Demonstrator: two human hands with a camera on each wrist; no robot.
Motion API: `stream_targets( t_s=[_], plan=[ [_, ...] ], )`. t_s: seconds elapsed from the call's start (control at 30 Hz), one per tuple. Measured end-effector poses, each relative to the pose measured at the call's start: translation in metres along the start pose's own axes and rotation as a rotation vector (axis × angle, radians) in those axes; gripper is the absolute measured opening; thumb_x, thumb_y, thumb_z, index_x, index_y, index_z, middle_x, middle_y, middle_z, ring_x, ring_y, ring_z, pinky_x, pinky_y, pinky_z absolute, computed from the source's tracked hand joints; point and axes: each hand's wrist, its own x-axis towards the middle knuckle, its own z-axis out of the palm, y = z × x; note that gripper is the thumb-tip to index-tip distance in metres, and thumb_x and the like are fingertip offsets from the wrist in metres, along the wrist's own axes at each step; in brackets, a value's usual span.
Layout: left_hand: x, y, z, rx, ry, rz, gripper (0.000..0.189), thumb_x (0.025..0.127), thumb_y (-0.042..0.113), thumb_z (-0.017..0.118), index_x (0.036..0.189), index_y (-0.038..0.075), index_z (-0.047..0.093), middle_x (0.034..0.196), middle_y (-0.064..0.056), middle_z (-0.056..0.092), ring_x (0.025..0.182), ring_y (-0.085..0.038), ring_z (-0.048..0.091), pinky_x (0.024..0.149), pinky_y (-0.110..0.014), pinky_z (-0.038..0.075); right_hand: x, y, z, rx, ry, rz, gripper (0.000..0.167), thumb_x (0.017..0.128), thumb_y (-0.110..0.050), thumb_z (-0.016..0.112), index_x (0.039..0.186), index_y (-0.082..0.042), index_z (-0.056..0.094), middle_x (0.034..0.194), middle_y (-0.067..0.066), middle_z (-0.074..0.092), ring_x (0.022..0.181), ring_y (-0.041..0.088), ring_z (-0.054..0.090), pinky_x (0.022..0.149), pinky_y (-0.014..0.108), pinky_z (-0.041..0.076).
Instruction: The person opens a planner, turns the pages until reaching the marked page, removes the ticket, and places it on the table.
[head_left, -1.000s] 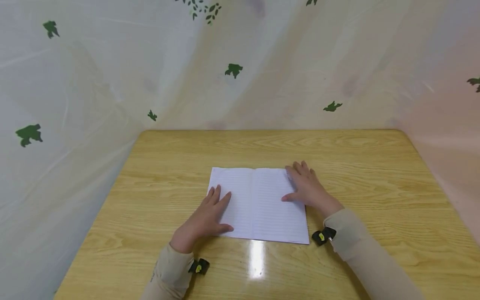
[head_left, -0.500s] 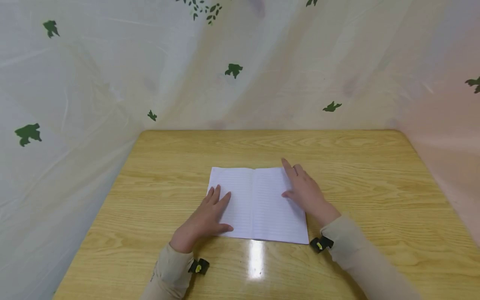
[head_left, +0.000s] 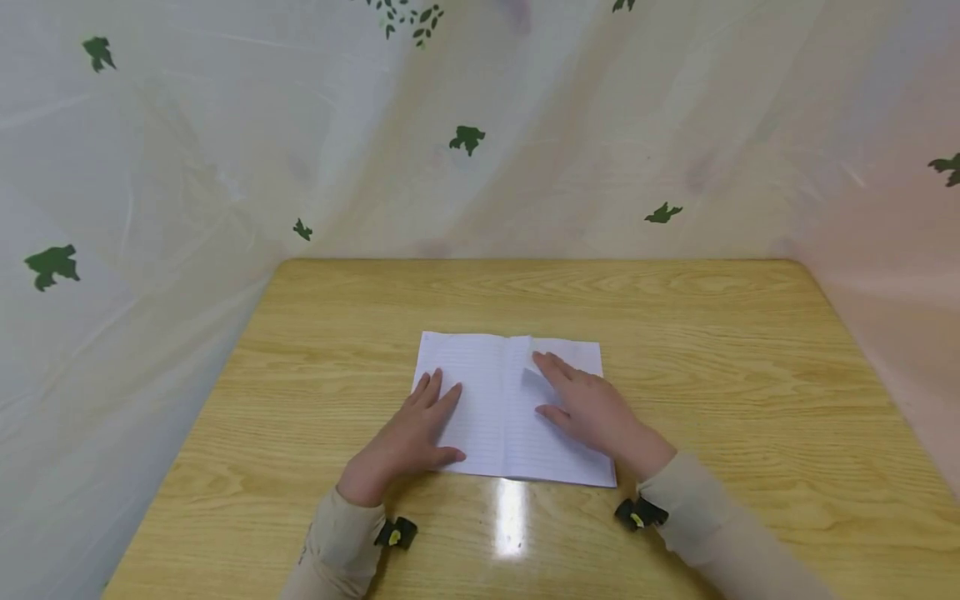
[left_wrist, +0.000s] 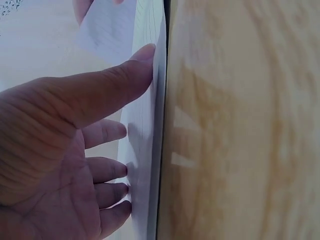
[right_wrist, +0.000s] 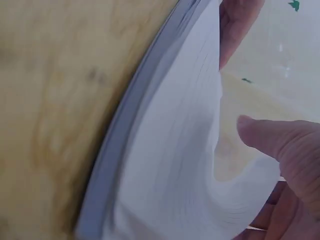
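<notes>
A lined notebook [head_left: 476, 358] lies spread on the wooden table. My left hand [head_left: 405, 442] rests on its left page with fingers spread; the left wrist view shows the thumb and fingertips touching the paper near the lower edge. Over the right page is my right hand [head_left: 592, 408], with a page [right_wrist: 245, 200] bent up and curling toward the spine. In the right wrist view the fingers lie behind this curled page, while the thumb stands apart from it. Part of the lifted page is hidden by the hand in the head view.
The wooden table [head_left: 712, 333] extends around the notebook on all sides. A pale curtain [head_left: 562, 192] with green leaf shapes hangs behind and beside it. Small black devices sit at both cuffs, the left device [head_left: 396, 533] and the right device [head_left: 641, 513].
My right hand has moved left from the right page's outer edge toward the spine, and a page has come up with its fingers. The left hand has stayed in place.
</notes>
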Motion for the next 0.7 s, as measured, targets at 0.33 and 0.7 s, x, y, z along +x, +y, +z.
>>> stream_targets(
  t_s=[0.33, 0.7],
  plan=[
    [0.003, 0.003, 0.001, -0.001, 0.062, 0.055, 0.100, 0.088, 0.045, 0.068, 0.152, -0.009, 0.013, 0.156, -0.030, 0.014, 0.145, -0.044, 0.010, 0.116, -0.051, 0.015, -0.007, -0.015, 0.008, 0.133, -0.112, -0.058, 0.074, 0.091, -0.038, 0.068, 0.149, -0.003, 0.037, 0.154, 0.029, 0.024, 0.132, 0.044, 0.041, 0.102, 0.055, 0.039],
    [0.005, 0.002, 0.003, -0.016, 0.057, 0.021, 0.102, 0.089, 0.048, 0.066, 0.153, -0.006, 0.008, 0.157, -0.029, 0.011, 0.145, -0.043, 0.008, 0.116, -0.050, 0.014, -0.010, -0.027, 0.008, 0.135, -0.155, -0.070, 0.074, 0.091, -0.041, 0.067, 0.148, -0.002, 0.040, 0.155, 0.031, 0.018, 0.138, 0.044, 0.032, 0.106, 0.055, 0.035]
  ],
)
